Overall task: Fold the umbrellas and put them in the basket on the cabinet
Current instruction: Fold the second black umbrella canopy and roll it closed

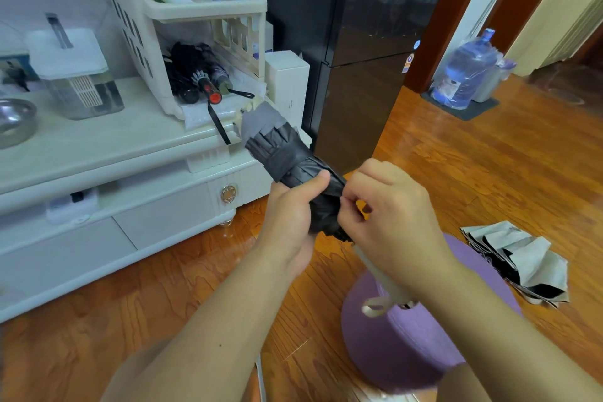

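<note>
Black cloth of the umbrella [293, 157] is wrapped in the left hand [290, 209], thumb pressed over it; the right hand [388, 206] pinches at the folds beside it. Its long axis runs from the cream handle [381, 284], near, up-left to the basket [156, 10] on the cabinet [98, 137], closer to the left hand.

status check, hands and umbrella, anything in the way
Left hand grips black umbrella. Right hand pinches its canopy near the handle end. Basket on cabinet already holds folded umbrellas; path looks open. Another umbrella unfolded on floor.
</note>
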The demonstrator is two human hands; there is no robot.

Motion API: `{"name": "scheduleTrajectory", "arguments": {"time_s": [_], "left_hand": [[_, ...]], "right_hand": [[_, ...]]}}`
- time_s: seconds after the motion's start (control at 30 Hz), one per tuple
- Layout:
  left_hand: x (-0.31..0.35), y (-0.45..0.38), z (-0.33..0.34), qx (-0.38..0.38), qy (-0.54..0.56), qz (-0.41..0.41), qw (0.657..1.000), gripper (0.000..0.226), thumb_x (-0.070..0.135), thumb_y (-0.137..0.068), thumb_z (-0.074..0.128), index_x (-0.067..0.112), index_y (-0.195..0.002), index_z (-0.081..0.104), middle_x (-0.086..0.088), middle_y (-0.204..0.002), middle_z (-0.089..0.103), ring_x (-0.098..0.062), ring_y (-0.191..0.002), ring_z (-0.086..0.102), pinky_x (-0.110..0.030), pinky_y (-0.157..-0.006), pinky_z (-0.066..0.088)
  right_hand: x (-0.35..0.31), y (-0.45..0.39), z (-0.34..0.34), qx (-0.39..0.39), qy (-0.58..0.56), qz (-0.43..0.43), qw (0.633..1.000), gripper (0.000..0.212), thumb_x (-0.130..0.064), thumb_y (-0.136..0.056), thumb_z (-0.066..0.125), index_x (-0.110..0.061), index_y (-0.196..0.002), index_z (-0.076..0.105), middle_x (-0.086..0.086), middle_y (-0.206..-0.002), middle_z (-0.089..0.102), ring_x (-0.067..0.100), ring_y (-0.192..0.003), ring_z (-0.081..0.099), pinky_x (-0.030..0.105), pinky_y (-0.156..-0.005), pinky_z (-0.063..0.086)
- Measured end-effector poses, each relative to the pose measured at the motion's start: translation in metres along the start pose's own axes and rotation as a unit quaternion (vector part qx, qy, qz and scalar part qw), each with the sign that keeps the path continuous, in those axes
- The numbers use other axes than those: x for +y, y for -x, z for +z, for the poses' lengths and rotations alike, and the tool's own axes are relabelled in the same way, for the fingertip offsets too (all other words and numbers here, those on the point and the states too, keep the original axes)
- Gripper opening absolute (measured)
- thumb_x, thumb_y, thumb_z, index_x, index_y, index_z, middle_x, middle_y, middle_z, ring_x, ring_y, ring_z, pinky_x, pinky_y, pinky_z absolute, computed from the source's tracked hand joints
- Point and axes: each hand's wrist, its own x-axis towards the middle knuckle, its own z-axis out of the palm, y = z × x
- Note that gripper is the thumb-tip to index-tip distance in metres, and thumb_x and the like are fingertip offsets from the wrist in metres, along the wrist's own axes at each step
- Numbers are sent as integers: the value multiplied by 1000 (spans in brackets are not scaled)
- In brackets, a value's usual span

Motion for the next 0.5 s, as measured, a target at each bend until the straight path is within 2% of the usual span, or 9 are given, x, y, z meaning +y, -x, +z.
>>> {"name": "scheduleTrajectory", "arguments": {"time_s": [0.1, 0.17, 0.23, 0.3, 0.37, 0.47, 0.5], "left_hand": [[-1, 5, 1, -19, 30, -49, 998, 22, 13, -96, 66, 3, -116, 64, -13, -95, 71, -27, -90, 72, -41, -80, 58], [1, 4, 0, -6, 45, -60, 997, 27, 15, -96, 66, 0, -119, 63, -19, -103, 72, -31, -96, 73, -43, -85, 59], [4, -1, -1, 15, 66, -51, 996, 39, 15, -93, 68, -3, -127, 60, -24, -120, 70, -36, -107, 72, -49, -92, 59], [7, -4, -2, 24, 77, -43, 996, 44, 14, -92, 69, 0, -132, 59, -22, -124, 70, -35, -110, 71, -48, -90, 60], [9, -4, -3, 12, 80, -41, 996, 41, 14, -93, 68, 1, -131, 60, -20, -121, 71, -33, -109, 71, -44, -87, 60], [6, 0, -2, -19, 72, -40, 996, 41, 15, -95, 66, 0, -132, 58, -22, -116, 69, -35, -108, 70, -46, -90, 59], [5, 2, -2, -26, 67, -41, 997, 40, 15, -96, 65, 0, -132, 58, -22, -113, 69, -35, -106, 69, -45, -89, 59]], "right_hand": [[-8, 9, 9, 31, 52, -61, 996, 22, -1, -88, 56, -11, -70, 50, 4, -74, 46, 22, -70, 37, 40, -50, 35], [-4, 19, 9, 23, 48, -92, 994, 22, -2, -88, 57, -10, -69, 50, 5, -74, 47, 23, -70, 38, 42, -51, 37], [1, 28, 6, 16, 1, -54, 998, 18, -5, -86, 60, -9, -70, 52, 3, -76, 48, 23, -71, 42, 41, -56, 39], [9, 30, 1, 38, -64, 25, 997, 12, -11, -86, 61, -10, -75, 58, 0, -79, 51, 20, -73, 48, 38, -62, 42], [15, 27, -3, 48, -93, 48, 993, 6, -17, -88, 62, -13, -87, 67, -3, -88, 56, 14, -79, 54, 34, -69, 47], [13, 20, -3, -13, -88, -8, 996, 26, -25, -91, 67, -12, -114, 72, 0, -104, 60, 18, -93, 57, 33, -79, 49], [10, 19, -2, -29, -76, -25, 996, 29, -26, -91, 69, -12, -117, 72, 1, -107, 60, 20, -95, 56, 33, -80, 48]]}}
